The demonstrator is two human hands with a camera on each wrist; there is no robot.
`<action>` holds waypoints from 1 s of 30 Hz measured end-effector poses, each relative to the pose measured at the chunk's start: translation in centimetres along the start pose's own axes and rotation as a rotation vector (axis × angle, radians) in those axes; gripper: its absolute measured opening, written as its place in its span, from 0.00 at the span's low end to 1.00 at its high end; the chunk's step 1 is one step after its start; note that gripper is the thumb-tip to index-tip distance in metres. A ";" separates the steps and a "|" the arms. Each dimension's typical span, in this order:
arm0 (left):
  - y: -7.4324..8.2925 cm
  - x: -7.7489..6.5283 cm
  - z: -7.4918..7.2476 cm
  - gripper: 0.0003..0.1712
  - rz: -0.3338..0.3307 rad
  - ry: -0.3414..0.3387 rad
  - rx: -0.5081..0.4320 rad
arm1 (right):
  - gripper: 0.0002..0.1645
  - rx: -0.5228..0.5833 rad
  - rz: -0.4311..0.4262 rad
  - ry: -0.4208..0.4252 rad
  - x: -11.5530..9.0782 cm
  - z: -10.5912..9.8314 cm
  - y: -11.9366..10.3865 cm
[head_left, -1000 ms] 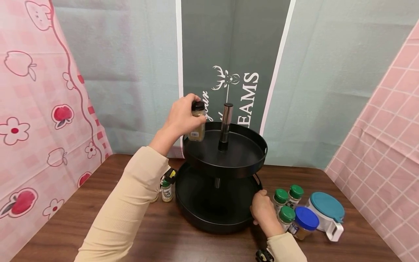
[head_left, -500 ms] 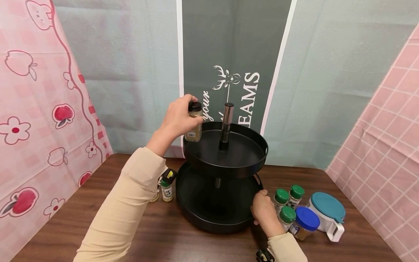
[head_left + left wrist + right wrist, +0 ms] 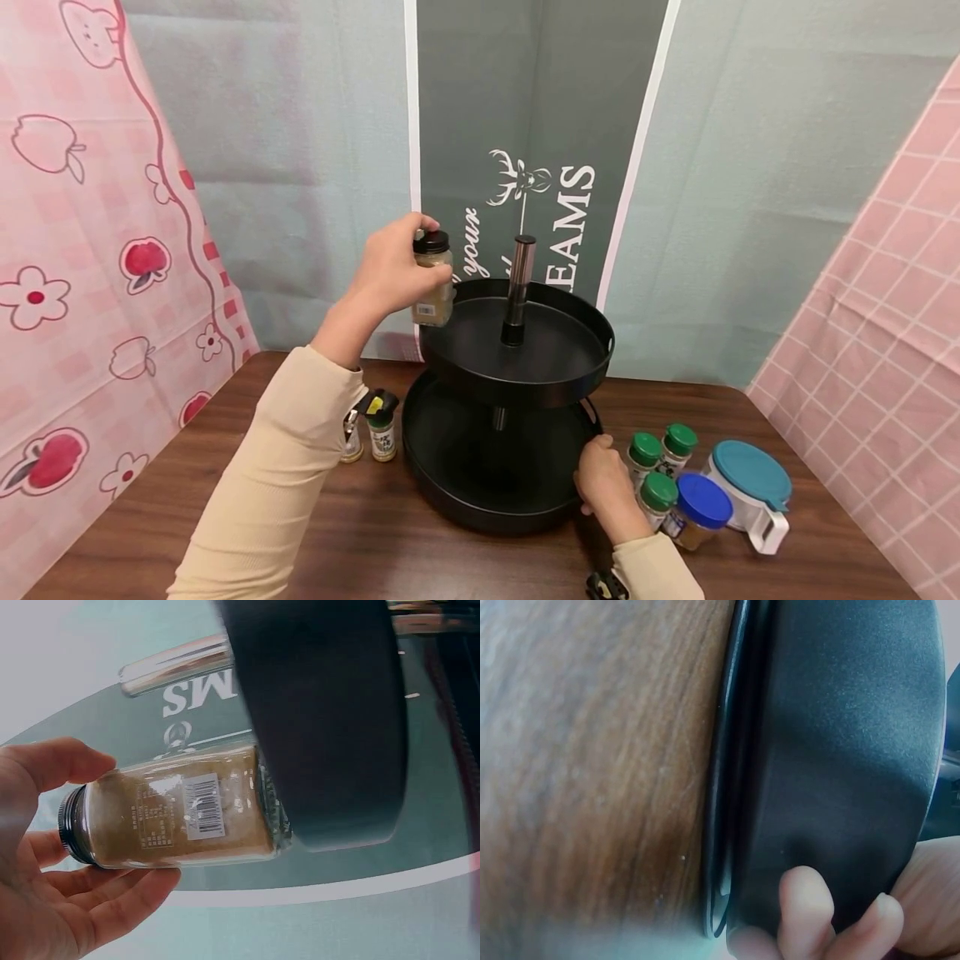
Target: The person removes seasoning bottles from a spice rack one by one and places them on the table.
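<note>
My left hand (image 3: 392, 265) holds a clear glass spice jar (image 3: 432, 307) with a black lid, upright at the left rim of the upper black tray (image 3: 517, 385). In the left wrist view, thumb and fingers grip the jar (image 3: 157, 814) near its lid; tan powder and a barcode label show. The jar's base is beside the tray wall (image 3: 322, 735); whether they touch I cannot tell. My right hand (image 3: 606, 487) grips the right rim of the lower black tray (image 3: 487, 517). In the right wrist view, curled fingers (image 3: 806, 907) press its outer wall.
A metal post (image 3: 519, 283) rises through the two-tier stand. Left of it stand two small spice bottles, one green-capped (image 3: 382, 437). On the right are several green-lidded bottles (image 3: 658, 493), a blue-lidded jar (image 3: 703, 500) and a white container with a teal lid (image 3: 750, 475).
My left hand has moved left with the spice jar, from inside the upper tray's edge to its left rim. My right hand has stayed on the lower tray.
</note>
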State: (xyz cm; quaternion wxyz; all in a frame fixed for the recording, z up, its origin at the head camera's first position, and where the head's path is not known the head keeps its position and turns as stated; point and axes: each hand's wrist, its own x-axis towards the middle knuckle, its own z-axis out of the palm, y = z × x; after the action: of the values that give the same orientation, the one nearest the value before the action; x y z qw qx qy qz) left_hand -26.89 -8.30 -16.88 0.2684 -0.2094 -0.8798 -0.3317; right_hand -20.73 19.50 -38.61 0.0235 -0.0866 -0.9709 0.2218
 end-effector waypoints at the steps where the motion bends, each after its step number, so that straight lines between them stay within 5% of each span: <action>1: -0.1 -0.1 -0.2 0.26 -0.012 0.002 -0.008 | 0.35 0.003 -0.001 0.000 0.0 0.0 0.0; 18: -1.5 -2.8 -2.6 0.26 -0.052 0.028 0.005 | 0.38 0.002 0.019 -0.046 0.1 -0.1 0.1; 30: -2.2 -4.4 -3.8 0.26 -0.051 -0.019 0.038 | 0.32 -0.004 0.006 -0.019 0.1 -0.1 0.1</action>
State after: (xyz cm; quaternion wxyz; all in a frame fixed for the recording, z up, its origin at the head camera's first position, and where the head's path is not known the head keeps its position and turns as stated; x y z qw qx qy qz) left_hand -23.42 -13.30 -18.22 0.2553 -0.1849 -0.8936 -0.3196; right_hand -20.77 19.62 -38.57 0.0135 -0.0872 -0.9713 0.2208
